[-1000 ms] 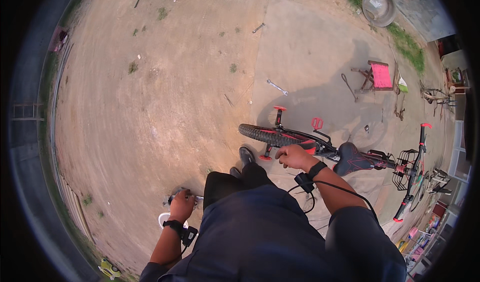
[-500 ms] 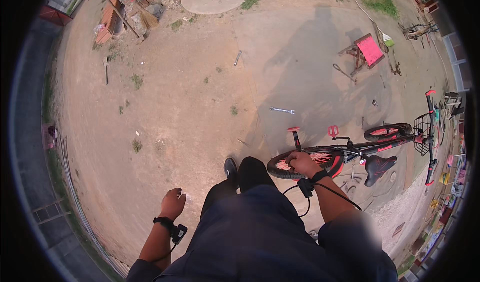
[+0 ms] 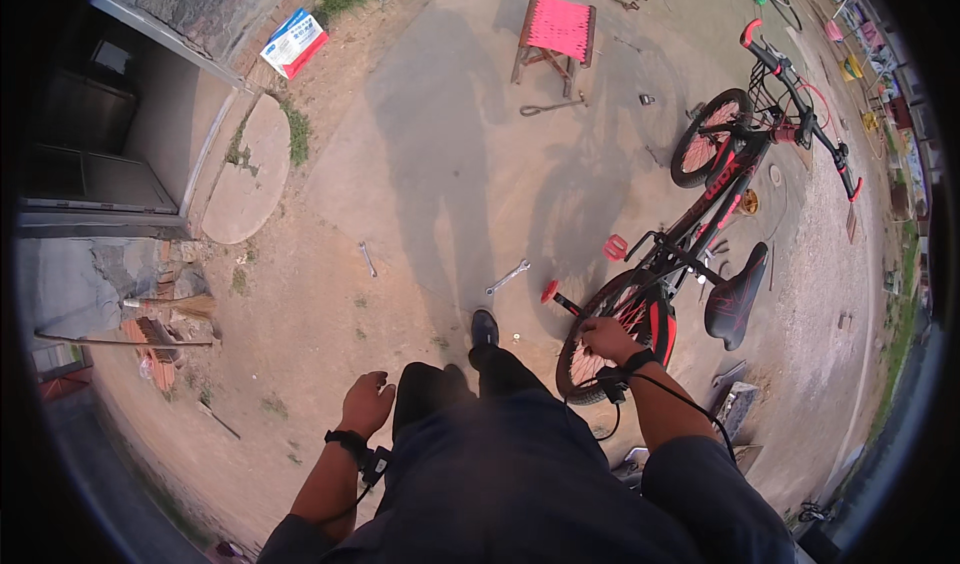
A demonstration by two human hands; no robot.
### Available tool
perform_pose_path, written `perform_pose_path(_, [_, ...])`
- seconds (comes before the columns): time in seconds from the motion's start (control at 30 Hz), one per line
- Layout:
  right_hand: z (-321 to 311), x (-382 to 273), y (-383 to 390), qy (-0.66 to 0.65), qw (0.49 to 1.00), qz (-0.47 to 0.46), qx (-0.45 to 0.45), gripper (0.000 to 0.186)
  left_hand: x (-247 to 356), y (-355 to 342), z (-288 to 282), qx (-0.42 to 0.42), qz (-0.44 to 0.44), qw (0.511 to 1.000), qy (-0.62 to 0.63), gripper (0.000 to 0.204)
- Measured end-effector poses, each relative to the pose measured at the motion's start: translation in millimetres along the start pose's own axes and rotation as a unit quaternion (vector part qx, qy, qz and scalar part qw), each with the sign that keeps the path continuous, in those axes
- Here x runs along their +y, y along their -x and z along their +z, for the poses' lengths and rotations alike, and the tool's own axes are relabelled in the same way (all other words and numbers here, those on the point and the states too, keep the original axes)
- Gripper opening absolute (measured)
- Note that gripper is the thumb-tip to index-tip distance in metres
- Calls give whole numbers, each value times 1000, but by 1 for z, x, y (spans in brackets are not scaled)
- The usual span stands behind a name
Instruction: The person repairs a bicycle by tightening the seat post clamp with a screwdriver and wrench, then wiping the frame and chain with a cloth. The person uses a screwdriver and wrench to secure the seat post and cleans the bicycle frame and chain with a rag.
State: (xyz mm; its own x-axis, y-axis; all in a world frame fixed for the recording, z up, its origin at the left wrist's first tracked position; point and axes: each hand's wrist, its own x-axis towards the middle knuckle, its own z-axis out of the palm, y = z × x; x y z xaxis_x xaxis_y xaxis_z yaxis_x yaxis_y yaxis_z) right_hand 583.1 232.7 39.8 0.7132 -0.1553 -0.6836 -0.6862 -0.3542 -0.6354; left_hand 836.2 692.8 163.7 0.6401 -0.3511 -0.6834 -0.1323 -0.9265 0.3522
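Bike (image 3: 715, 229) is standing on the dirt ground (image 3: 400, 214) to the person's right, its long axis running from the rear wheel (image 3: 612, 339) near the person up and away to the front wheel (image 3: 708, 150) and handlebar (image 3: 800, 94). Right hand (image 3: 606, 338) is resting on top of the rear wheel, fingers curled over the tyre; whether the grip is tight cannot be told. Left hand (image 3: 366, 404) is hanging free beside the left thigh, fingers loosely curled, holding nothing. The right hand is the nearer one by far: it is touching the wheel, while the left is well apart from the bike, across the legs. Saddle (image 3: 735, 299) is sitting just right of the wheel. Wrench (image 3: 507, 278) is lying on the ground ahead of the shoe (image 3: 484, 328), left of the wheel, between the two hands' lines of reach. Stool (image 3: 556, 32) is standing well beyond.
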Motion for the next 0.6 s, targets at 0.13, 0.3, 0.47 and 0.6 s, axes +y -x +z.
perform_pose_path(0.13, [-31,-57,-36,-125,991,19,49,20,56,-90,-78,-35,67,996,-46,41])
perform_pose_path(0.3, [-74,-125,-105,-347,923,134,97,23,98,-225,-152,-69,139,985,-79,39])
perform_pose_path(0.47, [-115,-160,-183,-392,894,156,153,24,139,-363,-219,-97,180,973,-103,38])
perform_pose_path(0.6, [-152,-193,-268,-375,889,164,204,26,129,-438,-253,-102,154,979,-81,37])
